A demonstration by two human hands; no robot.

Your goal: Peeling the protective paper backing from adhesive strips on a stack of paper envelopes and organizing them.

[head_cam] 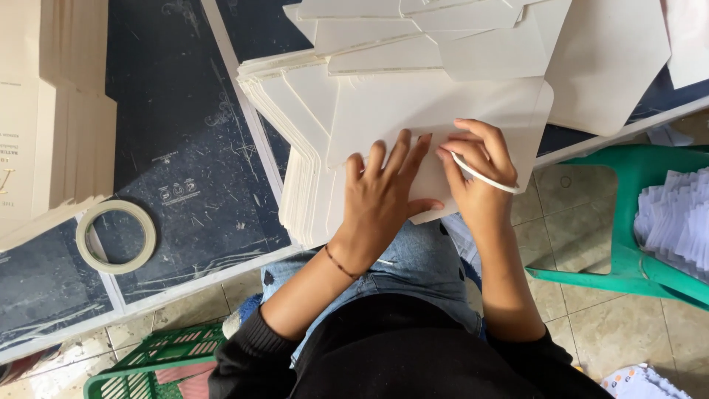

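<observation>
Dark counter point(185, 148) with white edging, scratched and printed with small pale marks, set over a tiled floor point(591, 310); seen from above

Far left: stack of cream folded card pieces point(44, 111), upright edges fanned, reaching the counter's left side

Left, lower: roll of pale tape point(116, 236), lying flat on the counter just beside the foot of that stack

Bottom left, below the counter edge: green plastic basket point(159, 362), slatted, standing on the floor

Centre: thick pile of cream envelope blanks point(310, 118), flaps open, edges stepped down toward the left; more blanks overlap it at the top of the view

Centre, on top of the pile: one cream sheet point(443, 111) with rounded corners, its near edge overhanging the counter toward the person

Left hand point(380, 199): lies flat on the near part of the top sheet, fingers spread and pressing down, thumb out to the right; a thin dark bracelet point(340, 262) circles the wrist

Right hand point(476, 174): just beside the left, fingers curled and pressed together, pinching a thin white curved stick point(484, 177) against the sheet's near edge

Below: blue jeans and black sleeves of the person

Right: green plastic chair point(628, 258) on the floor, carrying a fanned stack of white papers point(676, 222)
</observation>
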